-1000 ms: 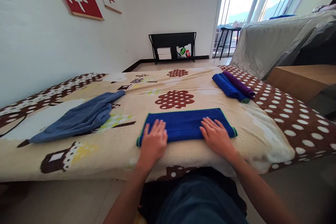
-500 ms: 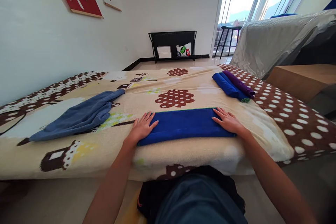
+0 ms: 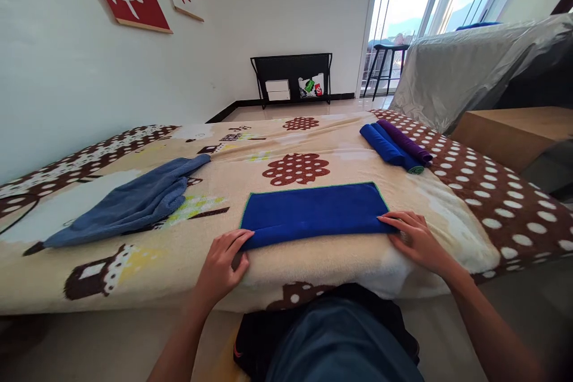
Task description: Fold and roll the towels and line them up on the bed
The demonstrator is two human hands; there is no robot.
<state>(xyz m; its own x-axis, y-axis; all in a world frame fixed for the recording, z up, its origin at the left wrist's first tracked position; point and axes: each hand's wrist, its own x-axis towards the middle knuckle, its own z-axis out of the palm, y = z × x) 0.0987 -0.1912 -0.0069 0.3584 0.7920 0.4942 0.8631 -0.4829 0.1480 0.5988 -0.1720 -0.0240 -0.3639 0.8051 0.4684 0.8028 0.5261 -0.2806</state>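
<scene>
A blue towel (image 3: 313, 209) with green edging lies folded in a wide strip on the bed's patterned blanket (image 3: 313, 256). My left hand (image 3: 224, 259) grips its near left corner, fingers on top and thumb lower down. At the near right corner, my right hand (image 3: 414, 239) has its fingers curled over the edge in the same way. Further back on the right, rolled blue towels (image 3: 389, 146) lie side by side with a purple rolled towel (image 3: 405, 140). A crumpled grey-blue cloth (image 3: 134, 200) is spread to the left.
Beyond the bed, a black rack (image 3: 290, 71) stands against the wall. To the right are a cardboard box (image 3: 505, 131) and a large plastic-covered object (image 3: 465, 65). A dark stool (image 3: 387, 62) is near the window.
Both hands have drawn back from lying flat on the blue towel to its near corners, where their fingers are now curled. The towel's side edges show more.
</scene>
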